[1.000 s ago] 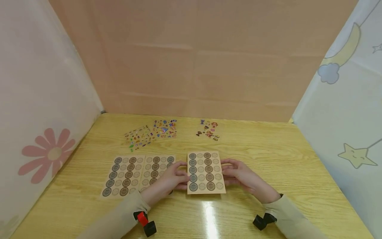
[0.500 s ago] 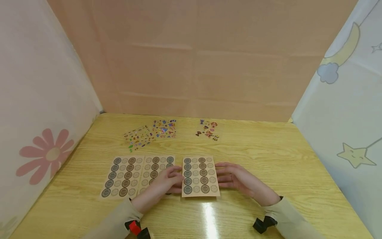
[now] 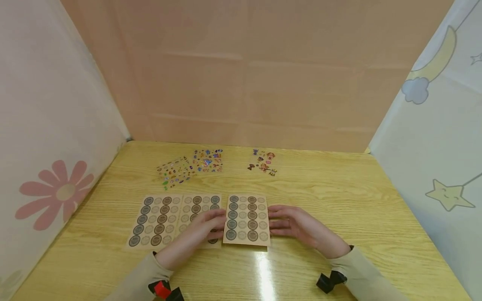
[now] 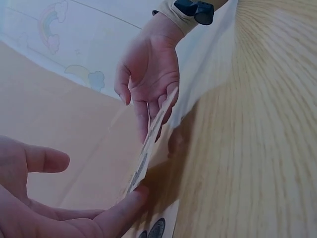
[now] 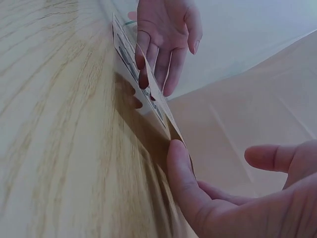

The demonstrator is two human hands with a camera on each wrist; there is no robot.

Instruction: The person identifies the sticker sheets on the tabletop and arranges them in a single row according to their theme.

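A tan sheet of round brown and grey label stickers (image 3: pixel 247 219) is carried a little above the table between my two hands. My left hand (image 3: pixel 203 228) touches its left edge with the fingers. On the opposite edge, the fingers of my right hand (image 3: pixel 301 228) touch the sheet. Both thumbs stand clear of the paper in the wrist views, where the sheet (image 4: pixel 157 124) appears nearly edge-on. To its left lie two similar label sheets, the outer sheet (image 3: pixel 154 221) and the inner sheet (image 3: pixel 196 200), side by side; my left hand partly covers the inner one.
Farther back on the wooden table (image 3: pixel 339 188) lie clear sheets of small colourful stickers: one tilted sheet (image 3: pixel 175 171), one beside it (image 3: pixel 208 161), and a character sheet (image 3: pixel 263 163). Cloth walls (image 3: pixel 244 83) enclose the back and both sides.
Both hands have moved left, carrying the label sheet closer to the two lying on the table. Those sheets and the clear sticker sheets stay in place.
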